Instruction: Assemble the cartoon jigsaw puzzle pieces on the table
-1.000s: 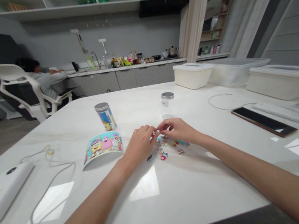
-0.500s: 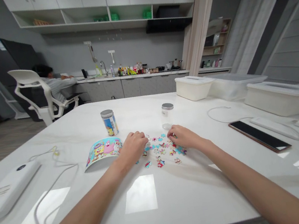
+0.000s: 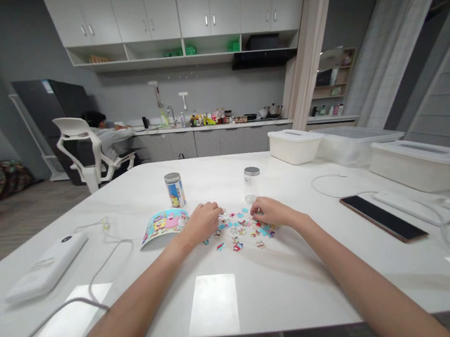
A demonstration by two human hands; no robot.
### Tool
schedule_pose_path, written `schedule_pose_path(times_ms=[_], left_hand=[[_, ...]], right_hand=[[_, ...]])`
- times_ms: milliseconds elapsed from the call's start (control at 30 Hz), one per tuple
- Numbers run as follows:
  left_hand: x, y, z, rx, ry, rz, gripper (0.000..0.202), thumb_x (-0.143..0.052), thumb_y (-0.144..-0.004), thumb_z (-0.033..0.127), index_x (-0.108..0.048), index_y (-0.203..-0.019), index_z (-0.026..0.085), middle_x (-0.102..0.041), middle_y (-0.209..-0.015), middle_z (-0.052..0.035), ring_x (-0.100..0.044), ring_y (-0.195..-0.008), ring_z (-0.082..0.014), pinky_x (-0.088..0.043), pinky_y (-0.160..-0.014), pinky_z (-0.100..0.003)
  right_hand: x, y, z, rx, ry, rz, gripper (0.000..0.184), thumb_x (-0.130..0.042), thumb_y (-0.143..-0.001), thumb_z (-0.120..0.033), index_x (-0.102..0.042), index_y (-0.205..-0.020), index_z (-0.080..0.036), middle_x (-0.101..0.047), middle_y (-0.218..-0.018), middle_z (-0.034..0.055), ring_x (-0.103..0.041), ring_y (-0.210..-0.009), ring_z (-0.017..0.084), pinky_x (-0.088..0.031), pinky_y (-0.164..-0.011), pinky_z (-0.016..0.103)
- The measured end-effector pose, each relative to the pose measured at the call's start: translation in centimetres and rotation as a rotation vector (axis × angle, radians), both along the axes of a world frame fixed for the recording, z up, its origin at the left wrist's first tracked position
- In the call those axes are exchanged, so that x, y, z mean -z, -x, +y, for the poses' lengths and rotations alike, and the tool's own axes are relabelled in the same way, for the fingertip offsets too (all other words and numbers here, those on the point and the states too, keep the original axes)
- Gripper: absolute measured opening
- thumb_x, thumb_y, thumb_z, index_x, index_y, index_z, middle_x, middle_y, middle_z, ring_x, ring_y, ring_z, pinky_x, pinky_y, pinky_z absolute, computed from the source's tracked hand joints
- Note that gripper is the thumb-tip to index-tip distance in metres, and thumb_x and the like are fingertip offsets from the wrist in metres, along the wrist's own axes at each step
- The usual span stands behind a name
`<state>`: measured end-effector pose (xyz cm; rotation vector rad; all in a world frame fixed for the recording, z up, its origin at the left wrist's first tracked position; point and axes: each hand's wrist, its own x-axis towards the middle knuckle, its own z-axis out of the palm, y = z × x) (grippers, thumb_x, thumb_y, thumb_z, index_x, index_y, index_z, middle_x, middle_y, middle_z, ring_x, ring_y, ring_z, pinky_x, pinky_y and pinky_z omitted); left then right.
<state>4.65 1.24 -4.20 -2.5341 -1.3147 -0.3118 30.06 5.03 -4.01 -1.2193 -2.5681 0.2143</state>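
Several small colourful puzzle pieces lie scattered on the white table between my hands. My left hand rests on the table at the left edge of the pieces with its fingers curled under. My right hand sits at the right edge of the pieces, fingers bent and pinched down among them. What either hand grips is too small to see. A cartoon picture card lies just left of my left hand.
A printed tin and a clear jar with metal lids stand beyond the pieces. A phone, cables and lidded white bins fill the right side. A white device with a cord lies left. A person sits at the far counter.
My hands have parted from touching over the pieces to either side of them. The camera has tilted up, showing more of the cabinets and room.
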Motion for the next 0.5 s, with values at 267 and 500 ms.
schedule_pose_path(times_ms=[267, 500], left_hand=[[0.5, -0.7, -0.6, 0.034, 0.018, -0.024, 0.015, -0.051, -0.090, 0.012, -0.063, -0.097, 0.018, -0.064, -0.100, -0.0072, -0.060, -0.095, -0.0210, -0.043, -0.082, -0.033], [0.3, -2.1, -1.6, 0.118, 0.054, -0.041, 0.022, -0.047, -0.091, 0.009, -0.063, -0.104, 0.017, -0.065, -0.107, -0.0067, -0.060, -0.100, -0.0208, -0.044, -0.084, -0.033]], right_hand=[[0.3, 0.2, -0.2, -0.029, -0.016, 0.115, 0.010, -0.060, -0.077, -0.009, -0.066, -0.081, -0.016, -0.067, -0.081, 0.0036, -0.060, -0.074, 0.015, -0.045, -0.069, 0.025], [0.5, 0.6, -0.4, -0.033, -0.072, 0.196, 0.018, -0.056, -0.076, -0.002, -0.067, -0.080, -0.016, -0.066, -0.084, 0.0040, -0.061, -0.077, 0.015, -0.047, -0.075, 0.026]])
